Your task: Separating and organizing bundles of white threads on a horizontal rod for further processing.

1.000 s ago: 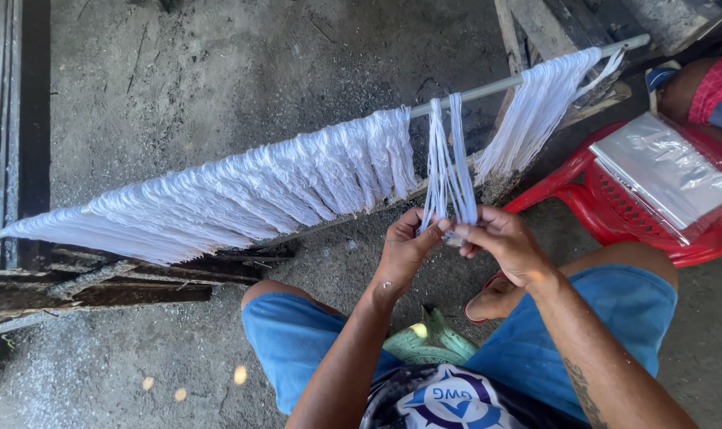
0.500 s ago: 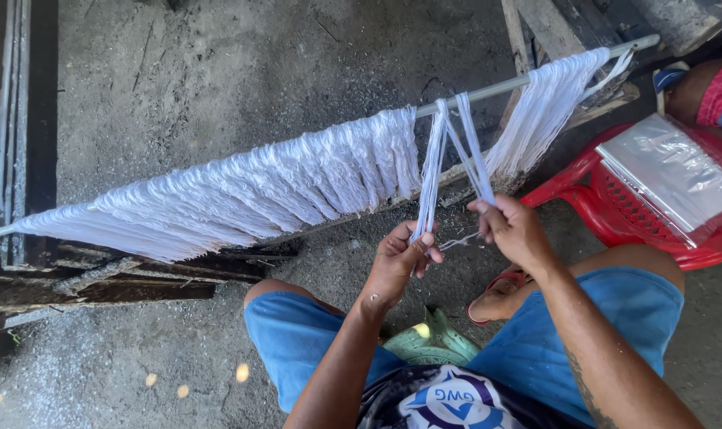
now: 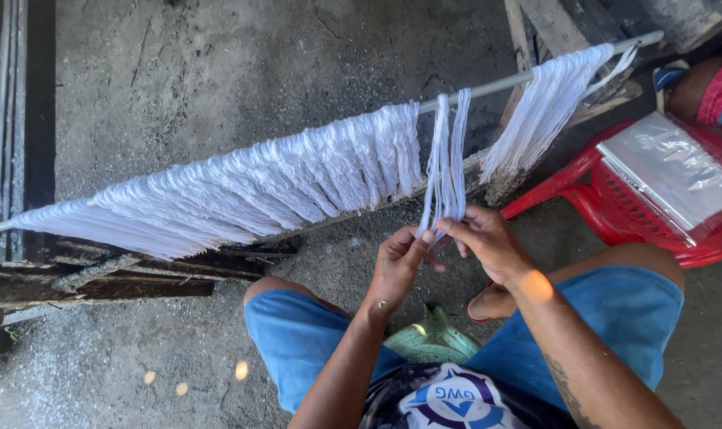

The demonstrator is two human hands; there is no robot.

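Note:
A long metal rod (image 3: 488, 85) runs slantwise across the view, hung with many loops of white thread (image 3: 242, 191). One small bundle of white strands (image 3: 447, 163) hangs apart in a gap on the rod. My left hand (image 3: 398, 266) and my right hand (image 3: 488, 242) meet at its lower end, both pinching the strands between fingers and thumbs. A second mass of white thread (image 3: 548, 107) hangs further right on the rod.
A red plastic chair (image 3: 615, 210) stands at the right with a clear plastic packet (image 3: 671, 171) on its seat. Another person's limb in red cloth (image 3: 706, 87) shows at the far right. Dark wooden beams (image 3: 99, 274) lie on the concrete floor at left.
My hands had spread the bundle's strands apart; now they have come together again and hold the strands as one bunch.

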